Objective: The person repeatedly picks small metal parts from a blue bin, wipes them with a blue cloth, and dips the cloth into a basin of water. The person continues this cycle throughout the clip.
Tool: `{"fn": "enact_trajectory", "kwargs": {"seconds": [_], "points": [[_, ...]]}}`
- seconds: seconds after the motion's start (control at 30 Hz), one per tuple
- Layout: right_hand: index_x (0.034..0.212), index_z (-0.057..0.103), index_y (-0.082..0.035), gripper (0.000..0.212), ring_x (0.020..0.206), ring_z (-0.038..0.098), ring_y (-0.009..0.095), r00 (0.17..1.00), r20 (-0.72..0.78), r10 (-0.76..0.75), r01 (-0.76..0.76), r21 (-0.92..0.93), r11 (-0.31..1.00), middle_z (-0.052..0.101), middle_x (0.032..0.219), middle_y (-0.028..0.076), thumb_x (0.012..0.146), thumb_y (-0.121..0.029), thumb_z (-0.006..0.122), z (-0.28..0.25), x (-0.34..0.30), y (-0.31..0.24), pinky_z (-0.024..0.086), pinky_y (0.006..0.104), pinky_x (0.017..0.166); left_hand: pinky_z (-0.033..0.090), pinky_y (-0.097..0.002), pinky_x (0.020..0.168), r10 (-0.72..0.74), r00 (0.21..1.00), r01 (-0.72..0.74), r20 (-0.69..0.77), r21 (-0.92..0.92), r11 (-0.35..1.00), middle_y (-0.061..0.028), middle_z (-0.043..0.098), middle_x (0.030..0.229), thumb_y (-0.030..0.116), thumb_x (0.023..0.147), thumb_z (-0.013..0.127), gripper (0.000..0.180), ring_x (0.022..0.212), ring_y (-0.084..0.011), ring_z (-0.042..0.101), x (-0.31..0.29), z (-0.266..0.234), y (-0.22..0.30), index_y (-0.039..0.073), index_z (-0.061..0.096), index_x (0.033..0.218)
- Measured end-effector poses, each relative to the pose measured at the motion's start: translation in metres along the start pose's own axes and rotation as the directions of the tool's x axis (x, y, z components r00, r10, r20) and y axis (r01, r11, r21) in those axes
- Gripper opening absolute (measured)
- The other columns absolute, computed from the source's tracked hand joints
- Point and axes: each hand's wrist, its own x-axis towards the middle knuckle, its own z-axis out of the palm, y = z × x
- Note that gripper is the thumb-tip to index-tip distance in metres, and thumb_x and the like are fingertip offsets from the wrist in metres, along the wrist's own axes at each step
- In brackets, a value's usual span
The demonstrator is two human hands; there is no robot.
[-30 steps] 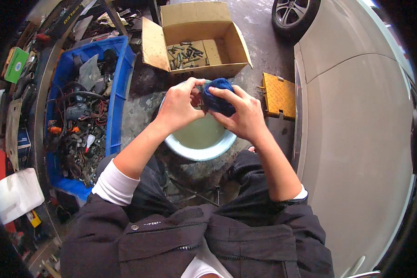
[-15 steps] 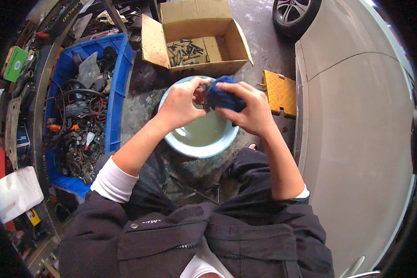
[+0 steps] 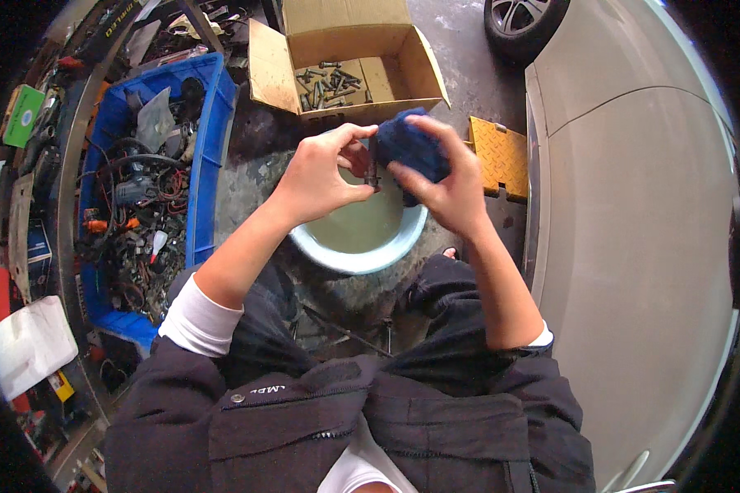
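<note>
Between the thumb and fingers of my left hand point(image 3: 325, 177) a dark metal bolt point(image 3: 373, 168) is pinched upright, its upper part close against a cloth. That blue cloth point(image 3: 413, 146) is bunched in my right hand point(image 3: 452, 185), thumb below and fingers over it. Both hands are held above a pale blue basin point(image 3: 345, 261) of cloudy greenish water. Beyond the basin stands an open cardboard box point(image 3: 403, 78) with several similar dark bolts point(image 3: 335, 85) lying inside.
To the left stands a long blue crate point(image 3: 208, 164) full of cables and mixed parts, beside a cluttered shelf. A light-coloured car point(image 3: 633, 246) fills the right side. A yellow treaded metal plate point(image 3: 499, 160) lies near the car.
My right hand and the blue cloth have shifted slightly right and up, baring more of the bolt. My left hand stays nearly in place, still pinching it.
</note>
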Motion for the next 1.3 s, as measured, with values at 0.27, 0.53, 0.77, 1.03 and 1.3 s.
{"fn": "enact_trajectory", "kwargs": {"seconds": [0.27, 0.53, 0.77, 1.03, 1.3], "points": [[0.127, 0.069, -0.011, 0.058, 0.103, 0.074, 0.034, 0.982, 0.184, -0.043, 0.063, -0.106, 0.992, 0.074, 0.113, 0.016, 0.073, -0.018, 0.087, -0.013, 0.005, 0.002, 0.058, 0.0418, 0.093, 0.062, -0.0300, 0.083, -0.024, 1.000, 0.024, 0.006, -0.026, 0.999, -0.0113, 0.074, 0.100, 0.004, 0.069, 0.089, 0.069, 0.088, -0.0143, 0.073, -0.002, -0.010, 0.001, 0.000, 0.063, 0.133], [0.123, 0.071, -0.012, 0.053, 0.104, 0.072, 0.036, 0.939, 0.340, -0.046, 0.062, -0.037, 0.997, 0.072, 0.114, 0.016, 0.074, -0.022, 0.088, -0.008, 0.005, -0.006, 0.058, 0.0420, 0.091, 0.061, -0.0290, 0.087, 0.007, 1.000, -0.005, -0.022, 0.098, 0.995, -0.0073, 0.073, 0.099, -0.001, 0.067, 0.085, 0.075, 0.089, -0.0103, 0.071, -0.001, -0.010, -0.005, 0.002, 0.061, 0.138], [0.127, 0.069, -0.013, 0.057, 0.100, 0.073, 0.035, 1.000, 0.012, -0.016, 0.016, -0.038, 0.999, 0.072, 0.110, 0.016, 0.073, -0.021, 0.088, 0.000, 0.000, 0.004, 0.059, 0.0419, 0.089, 0.061, -0.0287, 0.084, 0.035, 0.999, -0.035, 0.023, 0.004, 0.999, -0.0069, 0.072, 0.097, -0.003, 0.068, 0.084, 0.076, 0.088, -0.0113, 0.070, 0.000, -0.002, 0.002, 0.005, 0.061, 0.139], [0.125, 0.071, -0.014, 0.056, 0.094, 0.074, 0.035, 0.982, 0.181, -0.060, 0.091, -0.170, 0.981, 0.073, 0.107, 0.015, 0.073, -0.025, 0.088, -0.010, 0.005, -0.001, 0.060, 0.0427, 0.084, 0.061, -0.0298, 0.082, 0.054, 0.998, -0.055, 0.024, 0.069, 0.996, -0.0106, 0.071, 0.096, -0.003, 0.068, 0.083, 0.072, 0.086, -0.0153, 0.071, 0.002, -0.012, 0.001, 0.003, 0.061, 0.135], [0.128, 0.070, -0.010, 0.056, 0.101, 0.073, 0.031, 0.964, 0.266, -0.019, 0.054, -0.127, 0.990, 0.073, 0.113, 0.016, 0.076, -0.021, 0.089, -0.010, 0.004, -0.004, 0.057, 0.0394, 0.089, 0.060, -0.0284, 0.085, 0.006, 1.000, -0.005, -0.021, 0.082, 0.997, -0.0088, 0.073, 0.099, -0.002, 0.067, 0.083, 0.076, 0.087, -0.0113, 0.070, 0.000, -0.014, 0.001, 0.002, 0.060, 0.140]]}}
